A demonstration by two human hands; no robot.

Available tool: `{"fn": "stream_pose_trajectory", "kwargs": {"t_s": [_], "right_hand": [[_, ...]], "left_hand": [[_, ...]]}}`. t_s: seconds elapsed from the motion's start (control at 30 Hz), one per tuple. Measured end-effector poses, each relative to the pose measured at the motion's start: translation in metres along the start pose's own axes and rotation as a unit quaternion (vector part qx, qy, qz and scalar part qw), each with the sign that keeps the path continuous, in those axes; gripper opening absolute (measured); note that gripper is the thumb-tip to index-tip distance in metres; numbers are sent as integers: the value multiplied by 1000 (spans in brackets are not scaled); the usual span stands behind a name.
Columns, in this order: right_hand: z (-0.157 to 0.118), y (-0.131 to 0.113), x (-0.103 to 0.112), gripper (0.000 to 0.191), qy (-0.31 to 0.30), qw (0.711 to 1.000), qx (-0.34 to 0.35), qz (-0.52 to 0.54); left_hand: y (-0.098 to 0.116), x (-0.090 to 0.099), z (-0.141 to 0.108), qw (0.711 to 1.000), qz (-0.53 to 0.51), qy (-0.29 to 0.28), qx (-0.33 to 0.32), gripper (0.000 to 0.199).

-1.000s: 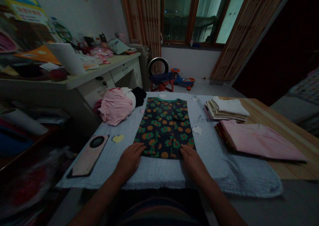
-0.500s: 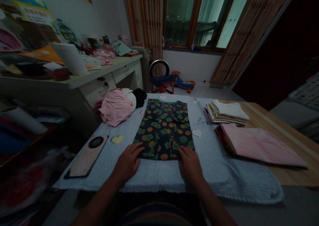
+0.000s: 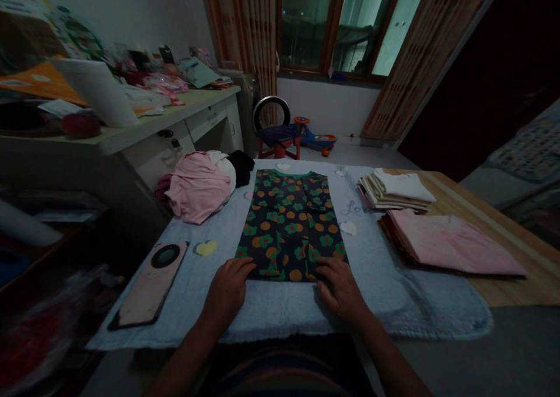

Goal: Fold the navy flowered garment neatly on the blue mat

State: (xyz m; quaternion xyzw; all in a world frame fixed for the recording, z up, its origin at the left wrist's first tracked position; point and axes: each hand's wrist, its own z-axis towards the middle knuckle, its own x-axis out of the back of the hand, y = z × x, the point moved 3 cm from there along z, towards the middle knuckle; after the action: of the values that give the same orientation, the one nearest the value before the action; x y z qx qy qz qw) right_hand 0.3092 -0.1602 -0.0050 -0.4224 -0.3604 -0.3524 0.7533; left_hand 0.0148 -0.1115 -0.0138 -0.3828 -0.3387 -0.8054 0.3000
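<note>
A dark folded shirt [image 3: 291, 228] with green flowers, orange dots and a green neckline lies flat on a light blue towel [image 3: 280, 309], its neck away from me. My left hand [image 3: 230, 286] is at the shirt's near left corner, fingers closed over the hem. At the near right corner my right hand [image 3: 341, 286] has its bent fingers on the hem, with the thumb lower down. The undersides of both grips are hidden. Left of the shirt lies a pink phone [image 3: 149, 289] with a round dark camera.
A heap of pink, white and black clothes [image 3: 199, 187] sits at the back left. To the right are folded pale clothes [image 3: 400, 190] and a folded pink garment [image 3: 455, 242]. A cluttered desk [image 3: 175, 117] stands at the left, a stool [image 3: 280, 146] beyond the table.
Both hands have shifted slightly at the near corners, and their fingers look more bent. The shirt still lies flat. The camera view has turned a little.
</note>
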Motion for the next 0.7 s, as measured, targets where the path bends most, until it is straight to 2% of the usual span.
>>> {"fn": "stream_pose_trajectory", "kwargs": {"t_s": [0.13,0.27,0.37,0.5,0.6,0.7], "right_hand": [[9,-2,0,20,1,999,-14,45],[25,12,-2,25,-10,997,-41,67],[36,29,-6,31,35,997,-65,23],[38,41,-18,41,19,994,-80,-71],[30,40,-22,45,-28,989,-89,-117],[20,37,-19,49,-54,983,-105,-139]], "left_hand": [[15,9,2,999,9,-35,-37,35],[44,8,18,992,-42,-89,-82,28],[72,-3,39,982,-64,-124,-130,31],[101,-29,61,966,-81,-164,-182,34],[107,-46,67,963,-66,-190,-181,24],[104,-54,67,965,-67,-196,-161,15]]}}
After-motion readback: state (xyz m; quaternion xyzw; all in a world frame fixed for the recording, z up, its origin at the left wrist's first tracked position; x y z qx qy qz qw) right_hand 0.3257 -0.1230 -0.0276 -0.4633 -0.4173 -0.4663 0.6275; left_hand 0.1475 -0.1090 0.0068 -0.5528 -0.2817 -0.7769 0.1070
